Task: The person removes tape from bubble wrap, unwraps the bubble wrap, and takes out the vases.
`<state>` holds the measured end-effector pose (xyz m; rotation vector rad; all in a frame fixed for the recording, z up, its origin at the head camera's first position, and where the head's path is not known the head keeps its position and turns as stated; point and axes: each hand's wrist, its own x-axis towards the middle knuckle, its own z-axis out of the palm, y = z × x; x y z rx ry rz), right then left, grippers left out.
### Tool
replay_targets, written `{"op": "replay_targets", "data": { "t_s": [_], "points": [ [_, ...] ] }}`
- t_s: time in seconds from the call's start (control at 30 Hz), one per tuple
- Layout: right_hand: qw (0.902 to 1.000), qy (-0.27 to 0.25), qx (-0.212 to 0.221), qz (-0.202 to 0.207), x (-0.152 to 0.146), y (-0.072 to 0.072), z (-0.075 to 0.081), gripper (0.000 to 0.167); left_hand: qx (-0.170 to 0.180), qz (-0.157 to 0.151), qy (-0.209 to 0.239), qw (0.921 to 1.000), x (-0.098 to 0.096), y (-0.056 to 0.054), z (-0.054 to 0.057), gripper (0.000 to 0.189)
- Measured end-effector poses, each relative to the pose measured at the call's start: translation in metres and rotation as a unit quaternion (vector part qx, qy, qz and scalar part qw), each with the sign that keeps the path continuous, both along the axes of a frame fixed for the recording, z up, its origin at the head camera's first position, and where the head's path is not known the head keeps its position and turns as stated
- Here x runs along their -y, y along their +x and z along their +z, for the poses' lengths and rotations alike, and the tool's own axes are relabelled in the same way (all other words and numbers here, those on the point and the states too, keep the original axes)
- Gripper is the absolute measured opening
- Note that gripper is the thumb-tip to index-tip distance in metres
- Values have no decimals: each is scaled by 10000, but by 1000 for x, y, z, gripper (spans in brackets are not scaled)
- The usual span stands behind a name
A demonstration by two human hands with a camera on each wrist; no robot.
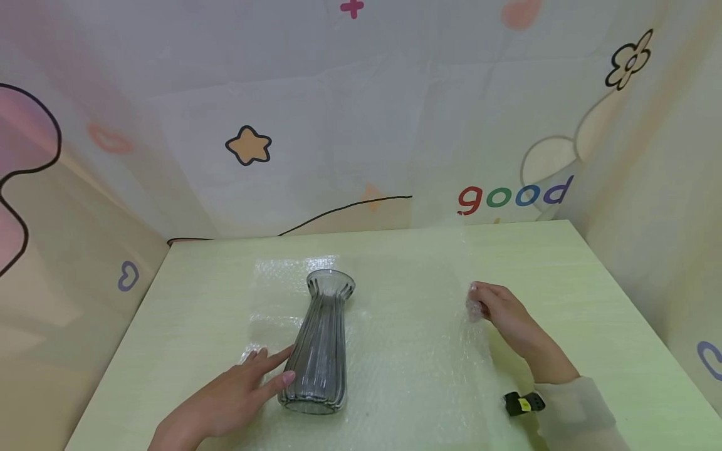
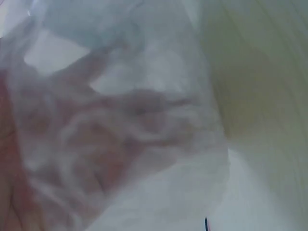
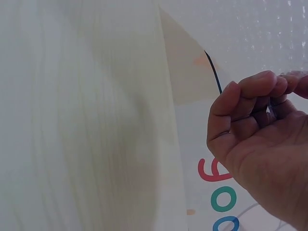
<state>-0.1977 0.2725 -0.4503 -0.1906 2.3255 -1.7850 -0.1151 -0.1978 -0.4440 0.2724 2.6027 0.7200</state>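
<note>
A ribbed grey glass vase (image 1: 321, 344) lies on its side on a sheet of clear bubble wrap (image 1: 406, 351), its flared mouth toward the back wall. My left hand (image 1: 231, 391) is at the vase's left side near its base, with the index finger and thumb reaching against the glass. In the left wrist view, that hand shows blurred through a layer of bubble wrap (image 2: 187, 187). On the right, my right hand (image 1: 507, 319) pinches the right edge of the bubble wrap, which is bunched at its fingertips. The right wrist view shows its fingers (image 3: 260, 84) curled, with wrap beyond them.
The pale wood-grain table (image 1: 570, 282) reaches back to a printed curtain (image 1: 361, 125) that also hangs along both sides. A small black device with a yellow label (image 1: 523, 404) sits at my right wrist, beside a pale sleeve (image 1: 581, 410).
</note>
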Motion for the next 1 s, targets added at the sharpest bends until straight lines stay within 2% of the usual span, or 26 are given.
{"op": "replay_targets", "data": {
  "t_s": [0.17, 0.43, 0.53, 1.0],
  "points": [
    [10000, -24, 25, 24, -3, 0, -3, 31, -2, 35, 56, 10000, 0, 0, 0, 72],
    [9999, -39, 117, 12, -3, 0, -7, 32, 148, 339, -162, 9992, 0, 12, 1, 77],
    [10000, -44, 81, 16, -4, 0, -6, 32, 196, 341, -274, 9988, -1, 14, 2, 80],
    [10000, 10, 1, 76, -4, 0, -5, 32, 216, 438, -498, 9976, -1, 14, 3, 88]
  ]
}}
